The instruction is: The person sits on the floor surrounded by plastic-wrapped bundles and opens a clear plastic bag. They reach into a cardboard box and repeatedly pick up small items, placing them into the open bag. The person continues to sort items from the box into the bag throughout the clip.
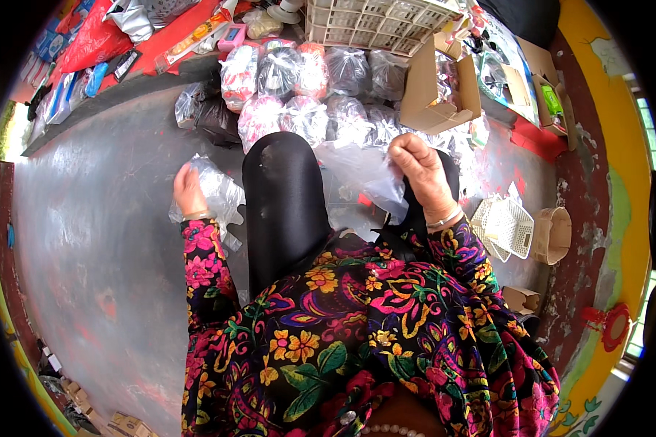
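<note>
Between thumb and fingers, my right hand (pixel 424 176) pinches a thin clear plastic bag (pixel 368 175), which hangs loosely over the gap between my knees. Out to the left of my left knee, my left hand (pixel 189 192) is curled at some crumpled clear plastic bags (pixel 222 191); its fingertips are partly hidden. Just beyond my knees stand two rows of filled, tied clear bags (pixel 304 120) with dark, red and white contents that I cannot make out.
A cream plastic crate (pixel 379 28) stands behind the filled bags, with an opened cardboard box (pixel 437 91) to its right. A white perforated basket (pixel 504 226) and a brown container (pixel 552 234) sit by the right wall. Assorted packages lie along the red-edged ledge (pixel 164 69) at the far left.
</note>
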Available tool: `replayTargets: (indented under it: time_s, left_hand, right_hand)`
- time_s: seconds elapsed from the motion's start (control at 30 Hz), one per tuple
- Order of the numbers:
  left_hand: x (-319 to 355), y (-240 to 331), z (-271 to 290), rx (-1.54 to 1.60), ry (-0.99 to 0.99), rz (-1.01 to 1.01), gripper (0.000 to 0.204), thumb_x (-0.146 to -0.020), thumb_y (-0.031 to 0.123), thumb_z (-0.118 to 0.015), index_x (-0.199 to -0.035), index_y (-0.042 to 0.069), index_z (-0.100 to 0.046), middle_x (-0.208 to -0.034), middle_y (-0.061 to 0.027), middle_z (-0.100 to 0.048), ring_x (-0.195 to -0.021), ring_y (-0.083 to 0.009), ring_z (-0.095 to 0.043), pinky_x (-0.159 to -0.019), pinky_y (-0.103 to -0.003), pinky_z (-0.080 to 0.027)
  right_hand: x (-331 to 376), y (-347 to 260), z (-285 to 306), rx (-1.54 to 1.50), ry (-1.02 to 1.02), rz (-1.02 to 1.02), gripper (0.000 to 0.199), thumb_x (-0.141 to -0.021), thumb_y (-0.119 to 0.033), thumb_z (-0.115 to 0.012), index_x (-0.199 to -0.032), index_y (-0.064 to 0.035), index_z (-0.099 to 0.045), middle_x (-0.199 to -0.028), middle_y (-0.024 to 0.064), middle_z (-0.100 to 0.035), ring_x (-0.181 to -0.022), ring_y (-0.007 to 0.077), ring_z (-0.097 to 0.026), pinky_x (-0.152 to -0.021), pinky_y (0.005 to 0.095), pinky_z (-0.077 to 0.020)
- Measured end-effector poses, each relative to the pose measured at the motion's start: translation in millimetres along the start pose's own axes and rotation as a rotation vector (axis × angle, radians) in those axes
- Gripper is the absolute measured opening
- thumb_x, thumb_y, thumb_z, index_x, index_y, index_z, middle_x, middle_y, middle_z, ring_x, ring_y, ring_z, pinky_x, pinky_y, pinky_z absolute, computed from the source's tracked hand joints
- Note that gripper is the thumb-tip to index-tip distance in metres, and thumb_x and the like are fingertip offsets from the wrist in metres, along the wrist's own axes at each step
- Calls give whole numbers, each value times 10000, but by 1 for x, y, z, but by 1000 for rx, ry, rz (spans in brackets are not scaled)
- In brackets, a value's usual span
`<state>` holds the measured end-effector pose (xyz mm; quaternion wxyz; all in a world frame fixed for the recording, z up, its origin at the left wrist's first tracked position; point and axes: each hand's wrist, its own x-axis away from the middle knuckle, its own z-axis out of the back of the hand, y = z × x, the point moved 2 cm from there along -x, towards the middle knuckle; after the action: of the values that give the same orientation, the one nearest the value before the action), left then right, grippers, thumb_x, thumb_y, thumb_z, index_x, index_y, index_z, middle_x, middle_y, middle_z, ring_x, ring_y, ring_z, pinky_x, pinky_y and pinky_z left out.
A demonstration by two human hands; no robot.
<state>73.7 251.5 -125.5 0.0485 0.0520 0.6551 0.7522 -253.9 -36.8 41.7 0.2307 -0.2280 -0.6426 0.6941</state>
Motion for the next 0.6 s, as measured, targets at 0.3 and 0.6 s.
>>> replayTargets:
  time_s: [0.3, 0.6]
  left_hand:
    - [140, 225, -131, -122, -945, -853, 300, -692, 145, -659, -965, 45, -588, -1016, -105, -572, -985, -239, -524, -820, -326, -413]
    - [169, 217, -170, -588, -1064, -879, 138, -672, 127, -509, -713, 27, -595, -695, -164, -574, -744, -338, -545, -648, -418, -423]
  right_hand:
    - [0, -60, -37, 718, -189, 694, 85, -694, -80, -608, -763, -75, -559, -695, 69, -559, -620, 263, -561, -538, 325, -447]
    - [8, -54, -24, 687, -96, 711, 67, -712, -90, -597, -772, -79, -569, -665, 69, -538, -612, 264, -552, -527, 340, -441]
